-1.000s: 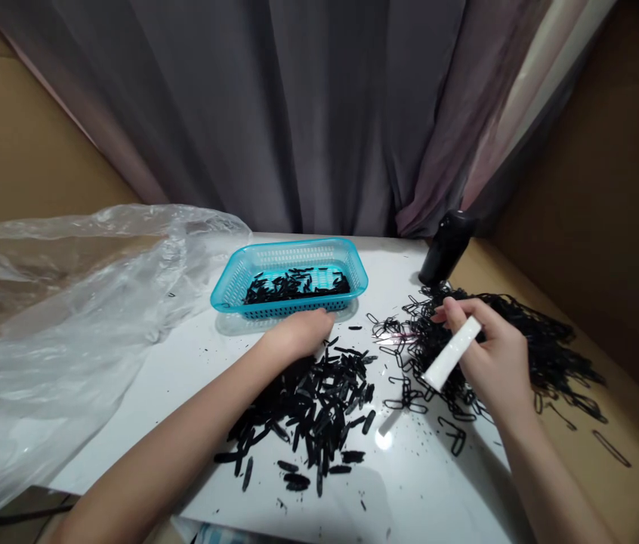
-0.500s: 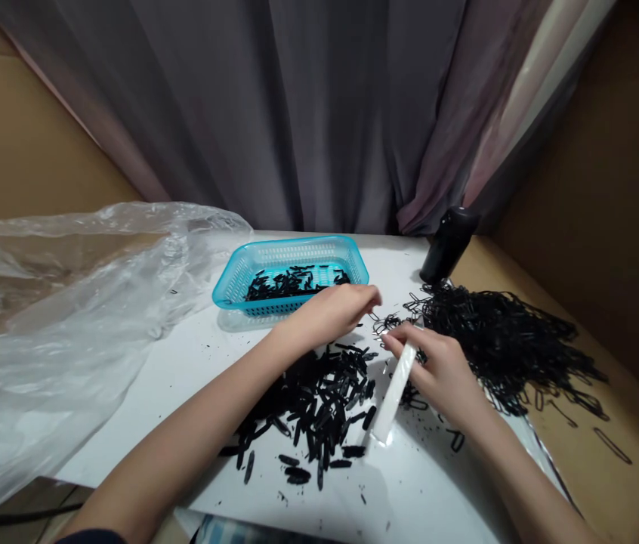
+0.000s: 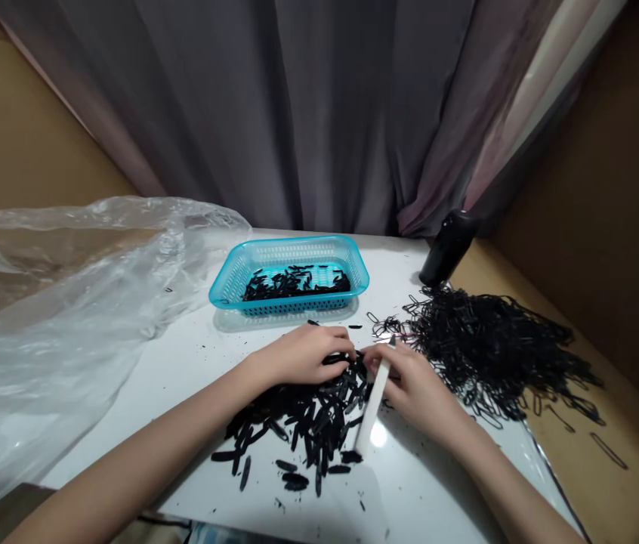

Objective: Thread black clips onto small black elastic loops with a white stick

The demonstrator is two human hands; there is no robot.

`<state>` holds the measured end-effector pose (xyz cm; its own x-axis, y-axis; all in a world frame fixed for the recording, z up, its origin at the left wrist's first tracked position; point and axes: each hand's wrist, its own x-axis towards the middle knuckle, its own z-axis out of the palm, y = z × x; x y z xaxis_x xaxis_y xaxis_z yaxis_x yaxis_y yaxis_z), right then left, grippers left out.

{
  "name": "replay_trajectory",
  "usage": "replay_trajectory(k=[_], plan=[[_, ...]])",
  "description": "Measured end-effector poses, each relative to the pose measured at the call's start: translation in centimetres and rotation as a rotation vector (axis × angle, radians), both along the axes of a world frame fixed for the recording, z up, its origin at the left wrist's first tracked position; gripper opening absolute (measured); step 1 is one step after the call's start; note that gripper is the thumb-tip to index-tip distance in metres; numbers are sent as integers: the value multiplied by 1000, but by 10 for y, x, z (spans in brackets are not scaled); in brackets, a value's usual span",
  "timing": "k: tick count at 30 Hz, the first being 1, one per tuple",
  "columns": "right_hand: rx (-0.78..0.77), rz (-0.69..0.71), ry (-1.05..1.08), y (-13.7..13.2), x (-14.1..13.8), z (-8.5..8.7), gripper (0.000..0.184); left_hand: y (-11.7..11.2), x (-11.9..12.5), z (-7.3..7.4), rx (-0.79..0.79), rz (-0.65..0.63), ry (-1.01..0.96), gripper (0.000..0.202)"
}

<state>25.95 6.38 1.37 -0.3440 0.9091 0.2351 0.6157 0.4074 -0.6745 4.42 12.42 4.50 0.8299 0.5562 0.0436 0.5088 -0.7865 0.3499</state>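
Your left hand (image 3: 302, 355) lies palm down on the far edge of the pile of short black pieces (image 3: 308, 419), in the middle of the table. Its fingers are curled into the heap, and I cannot tell whether they pinch a piece. Your right hand (image 3: 415, 381) is closed around the far end of a white stick (image 3: 371, 408). You hold it slanted, so the near end rests on the table at the right edge of the pile, like a wall against the pieces. Your fingertips almost meet at the top of the heap.

The blue basket (image 3: 291, 306) stands just beyond the pile, within easy reach of your left hand, with more black pieces on its floor. A tangle of thin black loops (image 3: 495, 340) is spread to the right, apart from the pile. A black bottle (image 3: 447, 248) stands at its far end.

The white table (image 3: 183, 363) is glossy and dotted with black crumbs. A crumpled clear plastic bag (image 3: 70, 302) covers its left side. A grey curtain (image 3: 325, 113) hangs behind, with brown cardboard (image 3: 13, 128) on either side.
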Motion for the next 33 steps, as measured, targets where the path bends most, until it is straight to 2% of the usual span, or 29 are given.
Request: replay_trajectory(k=[4, 8, 12, 18, 23, 26, 29, 33], plan=[[-49, 14, -35, -2, -8, -5, 28, -7, -12, -4, -12, 5, -42, 17], [-64, -22, -32, -1, -8, -6, 21, -7, -16, -11, -4, 9, -116, 13], [-71, -38, 0, 2, -9, -8, 15, -10, -18, -20, 33, 31, -193, 17], [-62, -20, 63, 4, -15, -13, 15, -14, -26, -30, 121, 81, -288, 27], [-9, -171, 152, 7, 2, -9, 4, -13, -27, -33, 179, 78, -324, 28], [-21, -245, 230, 10, 12, -5, 14, -13, -26, -34, 201, 54, -318, 28], [-133, -191, 303, 9, 13, -2, 23, -13, -25, -33, 220, 31, -304, 28], [-212, -106, 144, 6, 7, -2, 28, -13, -26, -33, 229, 13, -278, 27]])
